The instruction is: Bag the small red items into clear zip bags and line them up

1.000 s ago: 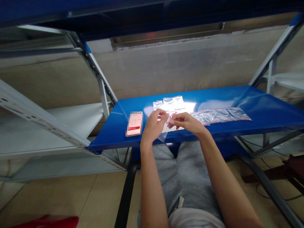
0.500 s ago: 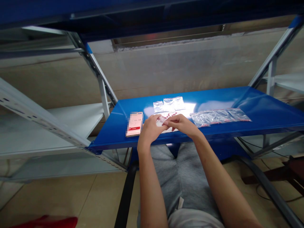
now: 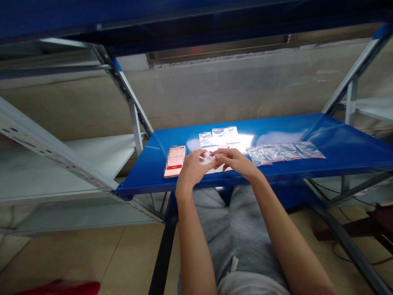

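Note:
My left hand (image 3: 192,170) and my right hand (image 3: 231,160) meet above a blue steel shelf (image 3: 291,135), both pinching a small clear plastic bag (image 3: 208,159). Most of that bag is hidden by my fingers. Behind them lie several clear zip bags (image 3: 218,136) in a row. To the right, a strip of clear bags with red-edged seals (image 3: 285,152) lies flat. A smartphone (image 3: 175,161) with a lit pink screen sits just left of my left hand. Under my hands is a pale patch (image 3: 217,171) that I cannot identify.
Grey steel shelf uprights (image 3: 135,123) rise on both sides of the blue shelf, with a concrete wall behind. Below its front edge are my grey-trousered legs (image 3: 236,229) and a black chair arm (image 3: 164,254). A red object (image 3: 61,287) lies on the tiled floor.
The bag that hung below my fingers a second ago is now drawn up and mostly hidden between them. My hands have moved closer together, and the view has shifted slightly.

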The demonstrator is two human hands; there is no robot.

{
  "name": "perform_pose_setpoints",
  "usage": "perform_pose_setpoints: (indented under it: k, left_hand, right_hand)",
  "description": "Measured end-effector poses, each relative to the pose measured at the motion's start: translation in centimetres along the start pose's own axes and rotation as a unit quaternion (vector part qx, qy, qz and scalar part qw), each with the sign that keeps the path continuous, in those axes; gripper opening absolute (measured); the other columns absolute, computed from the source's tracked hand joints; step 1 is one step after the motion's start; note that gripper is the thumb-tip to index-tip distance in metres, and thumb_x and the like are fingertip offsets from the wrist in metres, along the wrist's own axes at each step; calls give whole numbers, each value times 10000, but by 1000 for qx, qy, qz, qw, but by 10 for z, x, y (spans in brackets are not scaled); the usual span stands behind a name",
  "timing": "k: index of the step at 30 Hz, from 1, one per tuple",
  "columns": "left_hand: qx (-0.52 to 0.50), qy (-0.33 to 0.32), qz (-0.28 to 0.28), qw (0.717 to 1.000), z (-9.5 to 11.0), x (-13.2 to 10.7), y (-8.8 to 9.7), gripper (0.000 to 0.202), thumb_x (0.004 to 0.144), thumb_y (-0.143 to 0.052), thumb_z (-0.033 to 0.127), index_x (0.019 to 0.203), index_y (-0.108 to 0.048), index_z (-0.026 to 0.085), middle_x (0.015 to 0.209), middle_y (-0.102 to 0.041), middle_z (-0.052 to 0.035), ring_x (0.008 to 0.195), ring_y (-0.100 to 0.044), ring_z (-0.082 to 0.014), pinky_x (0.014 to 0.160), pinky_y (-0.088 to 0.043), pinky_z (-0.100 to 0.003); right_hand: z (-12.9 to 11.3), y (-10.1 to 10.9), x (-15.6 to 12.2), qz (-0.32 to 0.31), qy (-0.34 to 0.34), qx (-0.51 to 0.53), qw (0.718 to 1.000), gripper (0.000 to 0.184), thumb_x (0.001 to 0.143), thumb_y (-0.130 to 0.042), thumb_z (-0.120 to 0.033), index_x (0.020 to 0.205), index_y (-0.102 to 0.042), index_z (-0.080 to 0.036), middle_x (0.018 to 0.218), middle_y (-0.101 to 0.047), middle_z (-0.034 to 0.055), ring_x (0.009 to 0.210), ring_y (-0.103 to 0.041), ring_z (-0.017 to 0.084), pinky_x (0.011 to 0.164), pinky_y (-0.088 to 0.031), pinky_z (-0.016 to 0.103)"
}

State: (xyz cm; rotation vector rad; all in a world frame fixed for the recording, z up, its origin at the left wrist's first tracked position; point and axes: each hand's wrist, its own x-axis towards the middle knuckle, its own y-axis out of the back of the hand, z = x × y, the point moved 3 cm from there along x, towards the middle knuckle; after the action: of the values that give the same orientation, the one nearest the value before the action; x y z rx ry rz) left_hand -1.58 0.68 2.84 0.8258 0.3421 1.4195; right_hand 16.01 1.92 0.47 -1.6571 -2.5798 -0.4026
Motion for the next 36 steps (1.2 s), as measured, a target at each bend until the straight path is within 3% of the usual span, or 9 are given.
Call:
perform_pose_setpoints:
  k: [3, 6, 8, 14, 27, 32, 36]
  left_hand:
    - [39, 21, 12, 999, -1, -1, 4, 454, 829, -801, 412, 1195, -721, 156, 1138, -753, -117, 963, -712, -247, 856, -563, -364]
    - [60, 35, 22, 997, -4, -1, 7, 501, 813, -829, 371, 1243, -702, 148, 1170, -746, -119, 963, -711, -237, 892, -557, -368]
    - [66, 34, 27, 997, -7, -2, 9, 496, 803, -843, 361, 1232, -707, 153, 1163, -747, -112, 944, -711, -229, 900, -555, -365]
    - [64, 18, 36, 997, -11, -2, 9, 500, 797, -850, 347, 1238, -711, 158, 1165, -742, -109, 921, -704, -219, 897, -559, -359]
    - [68, 25, 20, 997, -14, -1, 5, 542, 798, -851, 363, 1276, -699, 158, 1193, -740, -124, 980, -703, -243, 922, -560, -379]
    - [66, 27, 6, 997, -16, 0, 3, 564, 789, -857, 356, 1288, -697, 147, 1215, -742, -129, 990, -704, -247, 943, -551, -384]
    - [67, 31, -11, 997, -12, -1, 2, 574, 780, -868, 355, 1288, -703, 145, 1203, -741, -132, 1008, -698, -260, 946, -545, -381]
  right_hand:
    - [11, 6, 3, 79, -2, -63, 995, 272, 948, -607, -352, 1148, -709, -198, 858, -757, 51, 782, -739, 203, 635, -522, 275]
    - [25, 11, 7, 180, 3, -211, 961, 160, 902, -630, -192, 1023, -736, -193, 882, -751, 55, 755, -690, 184, 725, -512, 302]
    - [32, 11, 10, 209, 11, -286, 935, 165, 877, -635, -115, 974, -743, -192, 895, -744, 57, 771, -663, 181, 783, -495, 312]
    - [41, 3, 13, 189, 4, -395, 899, 100, 881, -667, -126, 932, -733, -182, 930, -681, 76, 833, -616, 202, 811, -450, 314]
    - [38, -3, 12, 163, -29, -455, 875, 84, 934, -643, -174, 898, -717, -158, 931, -707, 104, 890, -615, 228, 780, -424, 313]
    - [35, -2, 13, 155, -12, -441, 884, 96, 912, -638, -138, 850, -707, -161, 903, -730, 104, 874, -628, 224, 792, -427, 315]
    - [25, 4, 11, 168, 16, -357, 919, 85, 888, -650, -139, 819, -688, -170, 820, -727, 67, 763, -615, 189, 741, -426, 301]
